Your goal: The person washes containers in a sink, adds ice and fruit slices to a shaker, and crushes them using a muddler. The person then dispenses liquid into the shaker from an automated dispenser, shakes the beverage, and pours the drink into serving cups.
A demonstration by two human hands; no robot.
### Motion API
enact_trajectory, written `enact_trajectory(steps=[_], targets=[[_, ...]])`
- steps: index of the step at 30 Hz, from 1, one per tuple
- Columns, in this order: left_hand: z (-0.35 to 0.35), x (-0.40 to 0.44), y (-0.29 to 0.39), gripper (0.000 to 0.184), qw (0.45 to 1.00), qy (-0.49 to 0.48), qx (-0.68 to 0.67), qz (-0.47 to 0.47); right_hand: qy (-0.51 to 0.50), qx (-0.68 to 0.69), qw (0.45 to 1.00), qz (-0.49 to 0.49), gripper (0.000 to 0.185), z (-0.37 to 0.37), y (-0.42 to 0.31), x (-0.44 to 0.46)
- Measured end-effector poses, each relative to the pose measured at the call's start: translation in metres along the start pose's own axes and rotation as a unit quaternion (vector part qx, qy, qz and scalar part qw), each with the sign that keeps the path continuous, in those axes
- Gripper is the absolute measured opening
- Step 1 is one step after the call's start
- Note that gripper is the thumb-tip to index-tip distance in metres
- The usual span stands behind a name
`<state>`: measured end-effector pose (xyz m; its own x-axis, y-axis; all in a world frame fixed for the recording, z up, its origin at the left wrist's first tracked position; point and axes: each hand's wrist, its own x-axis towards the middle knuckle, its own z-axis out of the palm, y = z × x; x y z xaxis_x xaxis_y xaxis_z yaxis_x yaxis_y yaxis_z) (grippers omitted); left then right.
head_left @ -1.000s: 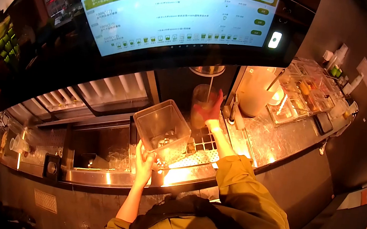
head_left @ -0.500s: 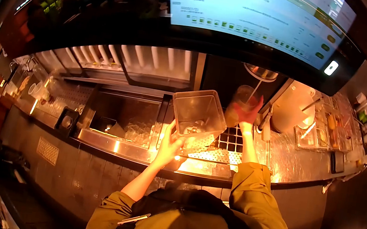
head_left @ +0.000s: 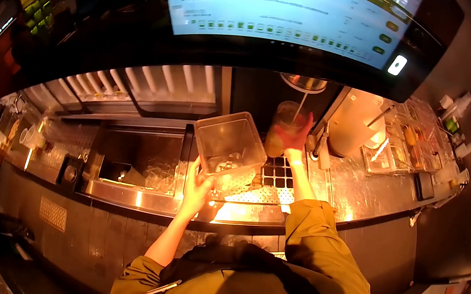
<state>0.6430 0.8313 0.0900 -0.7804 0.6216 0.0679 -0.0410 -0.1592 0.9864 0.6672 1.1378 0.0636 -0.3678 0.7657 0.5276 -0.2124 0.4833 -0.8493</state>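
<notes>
My left hand [head_left: 198, 187] is closed on the near side of a clear, square-mouthed plastic container [head_left: 231, 134], tilted so its opening shows. A little clear stuff, perhaps ice, lies at its bottom. My right hand [head_left: 293, 137] wraps round a tall clear cup [head_left: 281, 123] with something pale yellowish low in it. Down to the cup's mouth runs a thin metal rod [head_left: 301, 105] from a round machine head [head_left: 304, 83]. Whether the rod reaches inside the cup I cannot tell. Beneath the cup is a black drain grid [head_left: 277, 174].
A large lit screen [head_left: 286, 14] hangs over the counter. Left of the container is a steel bin [head_left: 131, 189] with ice-like pieces. To the right stand a pale rounded pitcher [head_left: 350, 131], clear ingredient boxes [head_left: 383, 160] and a dark flat device [head_left: 424, 186].
The camera view has shifted, so the counter, hands and screen sit further left. Both hands keep their holds on the container and the cup.
</notes>
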Motion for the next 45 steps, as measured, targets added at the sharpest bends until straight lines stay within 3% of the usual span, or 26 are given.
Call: enact_trajectory(steps=[1,4,5,7,15,19,22,27,34,45], targets=[[0.0,0.0,0.0,0.06,1.0,0.002,0.007,-0.004,-0.011,0.076,0.996,0.033,0.109,0.001,-0.013,-0.001],[-0.003,0.0,-0.009,0.062,1.0,0.001,-0.005,-0.001,0.002,0.061,0.998,0.032,0.11,0.005,-0.002,0.001],[-0.006,0.002,-0.018,0.063,0.999,-0.006,-0.031,0.009,0.015,0.164,0.978,0.127,0.111,0.005,-0.006,0.005],[-0.003,0.005,-0.008,0.062,1.0,0.002,0.014,0.016,0.02,0.257,0.942,0.215,0.11,0.006,-0.015,0.007],[0.006,0.001,0.011,0.057,1.0,0.009,-0.005,0.015,0.004,-0.037,0.999,0.0,0.105,-0.001,0.0,-0.002],[0.007,0.003,0.003,0.052,0.999,0.025,-0.009,0.041,0.011,-0.03,0.999,-0.012,0.105,0.0,-0.005,0.0],[0.002,0.001,0.008,0.056,0.999,0.021,0.037,-0.011,0.009,-0.026,1.0,-0.007,0.106,-0.001,-0.003,-0.002],[0.005,-0.002,0.014,0.061,0.996,0.037,0.07,0.031,0.029,-0.029,0.998,-0.042,0.107,0.003,0.013,0.0],[0.013,-0.005,0.034,0.055,0.995,0.034,0.094,-0.02,0.004,-0.017,1.0,-0.02,0.11,0.0,0.01,0.0],[0.001,0.005,0.002,0.066,0.996,0.016,0.069,0.054,0.035,-0.036,0.998,-0.041,0.106,0.004,0.017,0.0]])
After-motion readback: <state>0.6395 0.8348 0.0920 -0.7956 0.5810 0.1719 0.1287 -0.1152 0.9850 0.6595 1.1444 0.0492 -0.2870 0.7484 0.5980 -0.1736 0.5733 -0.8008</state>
